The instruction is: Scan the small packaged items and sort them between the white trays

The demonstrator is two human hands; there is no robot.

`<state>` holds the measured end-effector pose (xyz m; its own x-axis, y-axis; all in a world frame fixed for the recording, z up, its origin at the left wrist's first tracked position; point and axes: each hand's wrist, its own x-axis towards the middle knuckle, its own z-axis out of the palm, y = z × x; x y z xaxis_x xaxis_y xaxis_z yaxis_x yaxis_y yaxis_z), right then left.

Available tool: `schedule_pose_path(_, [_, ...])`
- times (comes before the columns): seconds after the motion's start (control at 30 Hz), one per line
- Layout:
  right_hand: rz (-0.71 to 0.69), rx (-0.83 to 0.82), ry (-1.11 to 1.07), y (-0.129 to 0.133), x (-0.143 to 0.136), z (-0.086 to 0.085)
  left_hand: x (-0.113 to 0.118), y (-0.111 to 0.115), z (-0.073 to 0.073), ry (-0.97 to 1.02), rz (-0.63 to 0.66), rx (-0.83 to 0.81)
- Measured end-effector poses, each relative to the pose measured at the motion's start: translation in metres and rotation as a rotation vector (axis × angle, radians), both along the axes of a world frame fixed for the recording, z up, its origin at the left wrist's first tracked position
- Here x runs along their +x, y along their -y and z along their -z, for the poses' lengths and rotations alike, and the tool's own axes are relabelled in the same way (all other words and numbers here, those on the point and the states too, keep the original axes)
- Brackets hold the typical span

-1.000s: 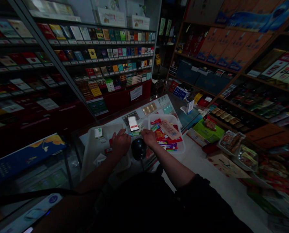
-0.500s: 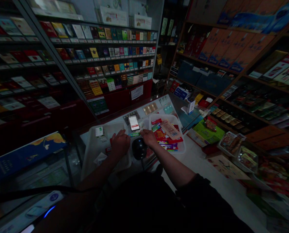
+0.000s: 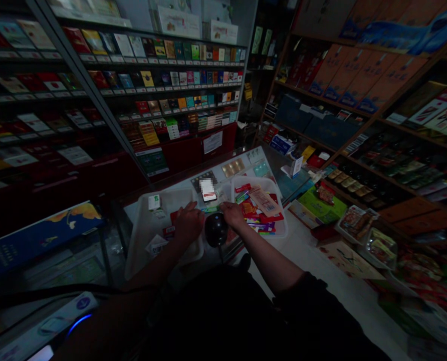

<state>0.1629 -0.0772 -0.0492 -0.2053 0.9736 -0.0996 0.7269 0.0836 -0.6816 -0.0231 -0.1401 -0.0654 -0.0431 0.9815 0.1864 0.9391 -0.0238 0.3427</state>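
A slim green-and-blue item (image 3: 211, 209) lies crosswise between my two hands, behind a black rounded device (image 3: 216, 229) on a stalk. My left hand (image 3: 189, 221) is over the right side of a white tray (image 3: 135, 240), fingers bent, near the item's left end. My right hand (image 3: 231, 214) has its fingers closed at the item's right end. Just beyond is a phone-like object (image 3: 209, 191) with a lit, partly blurred face. To the right, a white basket (image 3: 282, 199) holds colourful packets and a pinkish pack (image 3: 264, 201).
The left tray holds a small white-green box (image 3: 154, 202) and a red packet. Shelves of small boxes (image 3: 193, 52) stand behind the glass counter. A long blue box (image 3: 39, 238) lies at left. Goods in tubs and a green box (image 3: 323, 203) sit at right.
My left hand has shifted slightly right and down, its fingers a little changed in pose. My right hand stays nearly in place. The view has shifted slightly.
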Motion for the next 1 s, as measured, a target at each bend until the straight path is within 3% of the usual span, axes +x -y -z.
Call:
schedule_pose_path(0.2, [0.052,-0.063,-0.08,-0.002,0.0,-0.008,0.001,-0.003,-0.002,0.0,-0.02,0.03])
schedule_pose_path(0.37, [0.019,-0.081,-0.152,-0.009,-0.01,-0.01,-0.012,-0.007,-0.002,0.119,-0.013,0.039])
schedule_pose_path(0.6, [-0.115,-0.03,-0.116,-0.031,-0.048,-0.018,-0.038,-0.003,0.003,0.254,-0.085,0.031])
schedule_pose_path(0.8, [-0.243,-0.074,0.034,-0.048,-0.089,-0.022,-0.057,0.001,0.008,0.316,-0.253,-0.029])
schedule_pose_path(1.0, [-0.286,-0.098,0.024,-0.058,-0.114,-0.028,-0.081,0.008,0.003,0.358,-0.358,-0.062])
